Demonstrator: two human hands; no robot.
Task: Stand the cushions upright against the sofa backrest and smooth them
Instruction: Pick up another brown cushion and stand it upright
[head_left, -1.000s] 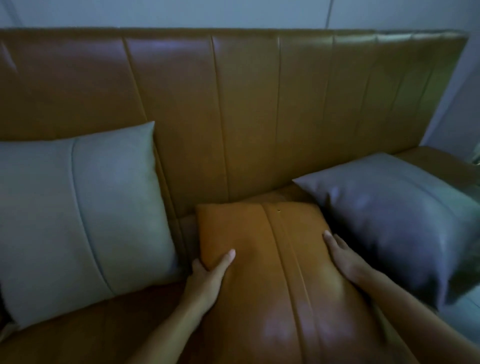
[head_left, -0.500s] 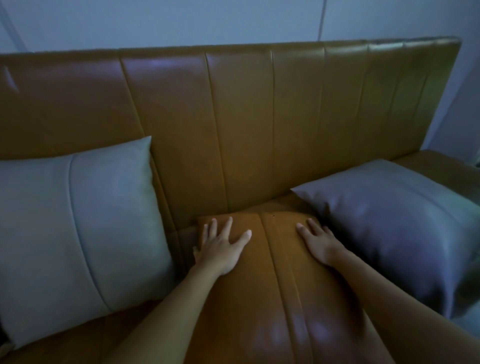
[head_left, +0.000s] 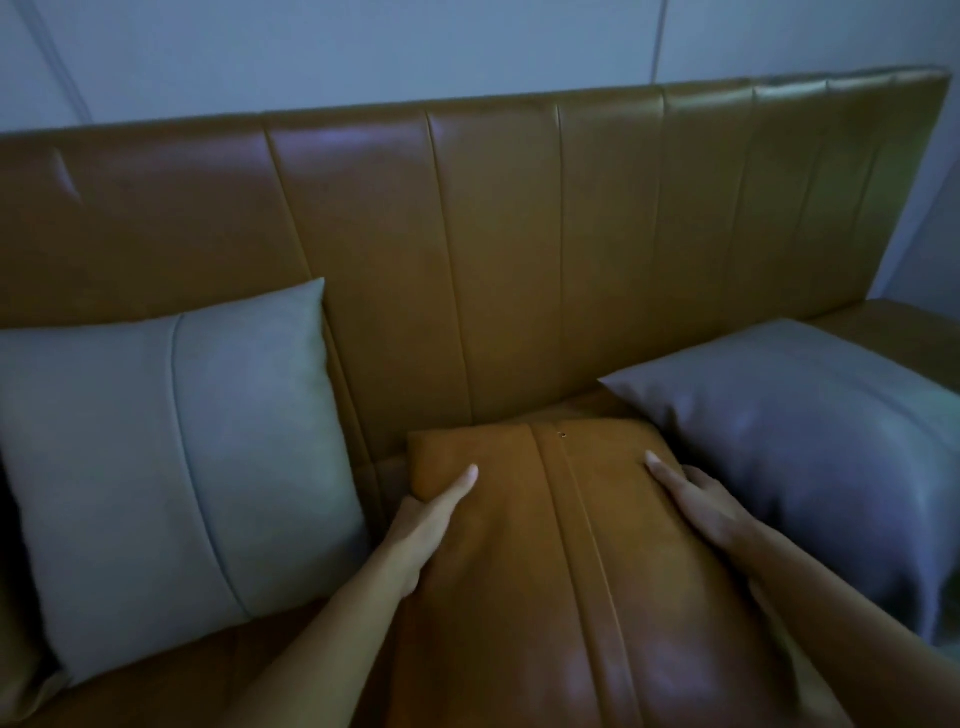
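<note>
**Head view: two hands on the brown cushion, sofa seat**

- Left hand (head_left: 426, 525): forearm enters from the near edge and angles up to the right. The hand clasps the left edge of the brown cushion (head_left: 561, 561); thumb lies on top, pointing far, and the fingers wrap out of sight under the edge.
- Right hand (head_left: 696, 504): forearm enters from the near right corner. The hand takes the cushion's right edge, one digit stretched flat on top toward the far side, the rest curled down between this cushion and its right neighbour.
- Brown cushion: centre of the seat, lying tilted with its far edge close to the foot of the backrest (head_left: 519, 249); a stitched seam runs near to far down its middle.
- Light grey cushion (head_left: 171, 467): left, standing upright against the backrest.
- Dark grey cushion (head_left: 810, 447): right, lying flat on the seat, touching the brown cushion's right side.
- Pale wall (head_left: 363, 47): behind the backrest.
</note>
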